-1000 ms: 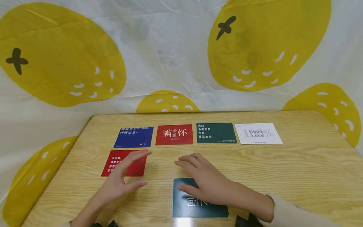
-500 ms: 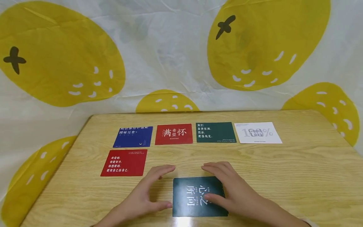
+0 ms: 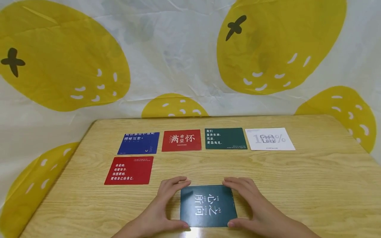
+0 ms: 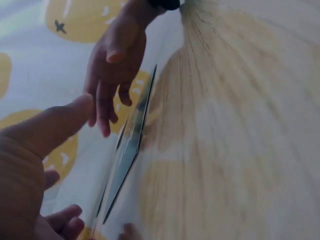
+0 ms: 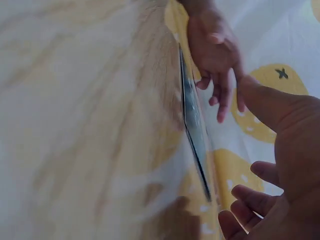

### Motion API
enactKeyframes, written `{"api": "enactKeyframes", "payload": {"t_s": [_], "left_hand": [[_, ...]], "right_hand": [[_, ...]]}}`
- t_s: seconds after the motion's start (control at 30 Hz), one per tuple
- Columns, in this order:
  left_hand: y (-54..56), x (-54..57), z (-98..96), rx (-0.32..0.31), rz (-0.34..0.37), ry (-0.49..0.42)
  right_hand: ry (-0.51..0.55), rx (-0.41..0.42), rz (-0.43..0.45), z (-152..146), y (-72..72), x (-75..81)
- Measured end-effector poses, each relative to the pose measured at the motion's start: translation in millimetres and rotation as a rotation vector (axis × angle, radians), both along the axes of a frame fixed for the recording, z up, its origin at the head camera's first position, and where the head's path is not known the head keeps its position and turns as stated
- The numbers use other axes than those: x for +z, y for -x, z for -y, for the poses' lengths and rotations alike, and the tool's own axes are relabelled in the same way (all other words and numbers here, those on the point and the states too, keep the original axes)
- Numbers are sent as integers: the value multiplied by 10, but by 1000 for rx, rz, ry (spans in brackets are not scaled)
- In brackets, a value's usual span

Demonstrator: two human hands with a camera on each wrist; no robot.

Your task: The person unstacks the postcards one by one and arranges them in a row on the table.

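A small stack of dark teal cards (image 3: 202,205) with white Chinese characters lies flat at the front of the wooden table (image 3: 312,185). My left hand (image 3: 162,206) curves around the stack's left end, its thumb at the near left corner and fingertips by the far left corner. Mirroring it, my right hand (image 3: 253,205) surrounds the right end, thumb at the near right corner. Both wrist views show the thumbs raised a little above the cards, with gaps between the loosely bent fingers and the stack.
A row of cards runs along the back: blue (image 3: 138,143), red (image 3: 181,140), green (image 3: 226,138) and white "Good Luck" (image 3: 270,139). Another red card (image 3: 129,170) lies in front of the blue one. A white cloth with yellow fruit prints (image 3: 178,59) hangs behind the table.
My left hand has moved right and toward me, from over the front red card to the teal stack's left end. My right hand has shifted right, off the stack's top, to its right end.
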State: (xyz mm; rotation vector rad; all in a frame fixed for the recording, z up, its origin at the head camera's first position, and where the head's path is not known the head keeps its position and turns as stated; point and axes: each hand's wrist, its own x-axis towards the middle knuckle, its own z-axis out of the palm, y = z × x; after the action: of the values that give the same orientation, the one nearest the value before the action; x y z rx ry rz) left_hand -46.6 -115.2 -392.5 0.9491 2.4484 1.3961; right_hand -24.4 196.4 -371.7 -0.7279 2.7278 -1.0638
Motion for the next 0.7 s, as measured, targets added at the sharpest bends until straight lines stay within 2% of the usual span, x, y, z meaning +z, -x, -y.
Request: {"api": "enactKeyframes", "payload": {"t_s": [0.1,0.23,0.43,0.57,0.7], "left_hand": [[9,-35,22,10,-4,59],[32,-66,50,1,-45,141],[47,-67,64,-7,-83,226],[51,-62,61,-1,-74,262],[43,-63,65,8,-59,277]], "right_hand": [[15,19,2,-36,2,-58],[20,31,-6,-63,8,-121],[-15,5,18,-59,4,-165],[-48,-17,25,-47,10,-183],[-72,-12,-24,-43,8,-202]]}}
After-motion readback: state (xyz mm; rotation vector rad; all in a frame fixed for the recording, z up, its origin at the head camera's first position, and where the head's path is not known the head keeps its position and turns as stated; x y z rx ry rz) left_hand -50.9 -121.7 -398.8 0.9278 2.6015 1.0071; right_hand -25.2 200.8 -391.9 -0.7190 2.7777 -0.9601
